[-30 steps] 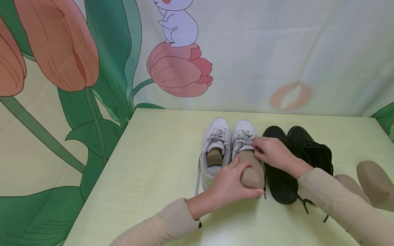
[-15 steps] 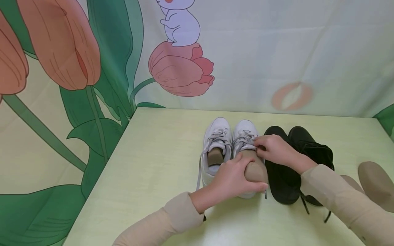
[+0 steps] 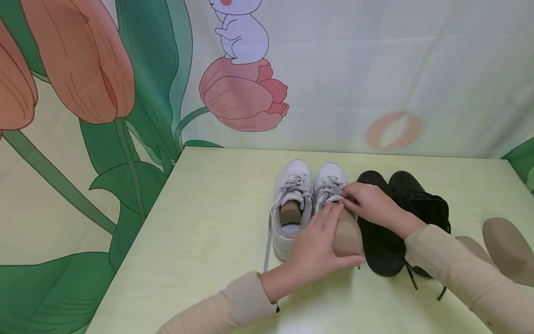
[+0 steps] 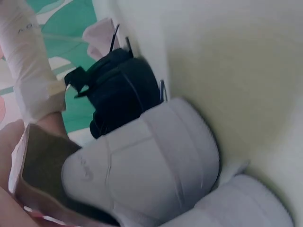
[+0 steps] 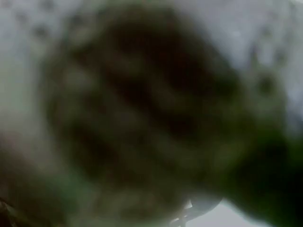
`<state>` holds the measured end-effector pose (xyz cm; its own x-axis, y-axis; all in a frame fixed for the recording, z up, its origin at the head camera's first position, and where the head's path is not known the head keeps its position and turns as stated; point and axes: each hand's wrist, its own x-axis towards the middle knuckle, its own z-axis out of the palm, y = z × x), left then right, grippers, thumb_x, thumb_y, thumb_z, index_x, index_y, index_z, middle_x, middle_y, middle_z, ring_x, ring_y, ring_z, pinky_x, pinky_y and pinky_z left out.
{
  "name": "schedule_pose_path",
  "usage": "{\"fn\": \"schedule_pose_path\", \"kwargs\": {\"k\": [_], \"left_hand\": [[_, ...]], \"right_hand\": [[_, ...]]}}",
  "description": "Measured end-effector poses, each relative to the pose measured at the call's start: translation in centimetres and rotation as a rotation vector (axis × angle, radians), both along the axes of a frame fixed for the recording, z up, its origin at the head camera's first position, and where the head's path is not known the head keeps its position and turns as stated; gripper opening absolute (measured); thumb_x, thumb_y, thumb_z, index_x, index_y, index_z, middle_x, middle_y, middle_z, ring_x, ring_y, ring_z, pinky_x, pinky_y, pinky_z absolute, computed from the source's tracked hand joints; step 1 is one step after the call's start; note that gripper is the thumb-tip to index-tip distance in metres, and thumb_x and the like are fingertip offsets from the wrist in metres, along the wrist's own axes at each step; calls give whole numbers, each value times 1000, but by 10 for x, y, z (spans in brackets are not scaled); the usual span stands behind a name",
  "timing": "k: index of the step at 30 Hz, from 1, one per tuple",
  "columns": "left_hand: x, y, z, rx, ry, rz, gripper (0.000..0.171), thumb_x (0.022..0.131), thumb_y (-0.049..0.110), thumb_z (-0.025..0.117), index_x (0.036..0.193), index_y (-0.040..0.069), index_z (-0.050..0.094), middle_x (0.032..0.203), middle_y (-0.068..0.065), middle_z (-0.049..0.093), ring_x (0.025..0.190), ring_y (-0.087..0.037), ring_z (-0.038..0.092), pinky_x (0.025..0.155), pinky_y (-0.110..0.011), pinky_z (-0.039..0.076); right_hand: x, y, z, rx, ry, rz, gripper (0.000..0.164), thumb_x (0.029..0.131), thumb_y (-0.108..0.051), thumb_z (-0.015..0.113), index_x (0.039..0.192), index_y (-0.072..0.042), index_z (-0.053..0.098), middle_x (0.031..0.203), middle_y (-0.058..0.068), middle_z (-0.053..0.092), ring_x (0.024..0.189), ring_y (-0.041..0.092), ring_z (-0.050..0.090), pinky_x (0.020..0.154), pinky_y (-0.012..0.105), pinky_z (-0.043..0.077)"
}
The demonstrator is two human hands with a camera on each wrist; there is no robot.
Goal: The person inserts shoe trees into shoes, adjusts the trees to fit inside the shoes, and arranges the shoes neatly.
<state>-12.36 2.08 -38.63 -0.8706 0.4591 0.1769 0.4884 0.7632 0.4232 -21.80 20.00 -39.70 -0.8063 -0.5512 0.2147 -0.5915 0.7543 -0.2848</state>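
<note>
Now that the left hand (image 3: 314, 246) has straightened its fingers over the rounded brown insert (image 3: 348, 239), seemingly steadying it half-seated in the white lace-up right sneaker (image 3: 331, 172), the right hand (image 3: 370, 201) pinches the sneaker's edge.

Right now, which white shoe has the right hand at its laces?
The white shoe beside the black shoes; the other white shoe has no hand at its laces.

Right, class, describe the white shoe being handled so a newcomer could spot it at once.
On the pale table, find the white pair left of the black pair in the head view. Take the white shoe nearer the black pair: unlike its neighbour's, its brown insert juts from the opening, under the left hand.
</note>
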Motion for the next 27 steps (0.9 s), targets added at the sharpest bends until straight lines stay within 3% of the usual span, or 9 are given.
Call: {"fn": "schedule_pose_path", "kwargs": {"k": [3, 7, 16, 21, 27], "left_hand": [[2, 3, -4, 23, 65, 3, 104, 66, 66, 62, 143, 13, 15, 146, -5, 27, 133, -20, 30, 95, -37, 42], [3, 5, -6, 50, 91, 10, 103, 65, 62, 65, 142, 12, 17, 143, -2, 32, 132, -20, 32, 91, -36, 45], [-2, 4, -1, 73, 63, 9, 101, 64, 55, 69, 141, 11, 19, 138, -1, 40, 127, -18, 39, 96, -34, 41], [-8, 2, 5, 69, 15, 12, 97, 64, 52, 69, 139, 13, 22, 132, -2, 46, 118, -16, 47, 91, -32, 44], [-11, -1, 7, 75, 0, 2, 93, 65, 50, 69, 137, 13, 25, 126, -2, 49, 110, -15, 51, 85, -30, 47]], "right_hand": [[0, -2, 0, 24, 45, 1, 11, 83, -15, 61, 74, -11, 56, 66, -2, 51, 57, 8, 41, 54, 23, 36], [-2, -5, 3, 26, 6, -15, 14, 81, -11, 59, 69, -11, 53, 61, -2, 46, 53, 9, 38, 52, 22, 32], [-7, -3, 8, -27, -146, -31, 12, 76, -3, 56, 67, -10, 52, 54, -3, 45, 47, 7, 38, 49, 22, 34], [-10, 2, 7, -57, -176, -8, 10, 75, -2, 56, 71, -10, 56, 55, -3, 49, 47, 6, 39, 48, 22, 35], [-11, 3, 6, -110, -241, -44, 9, 81, -10, 59, 72, -11, 56, 69, 1, 52, 57, 10, 44, 53, 24, 38]]}}
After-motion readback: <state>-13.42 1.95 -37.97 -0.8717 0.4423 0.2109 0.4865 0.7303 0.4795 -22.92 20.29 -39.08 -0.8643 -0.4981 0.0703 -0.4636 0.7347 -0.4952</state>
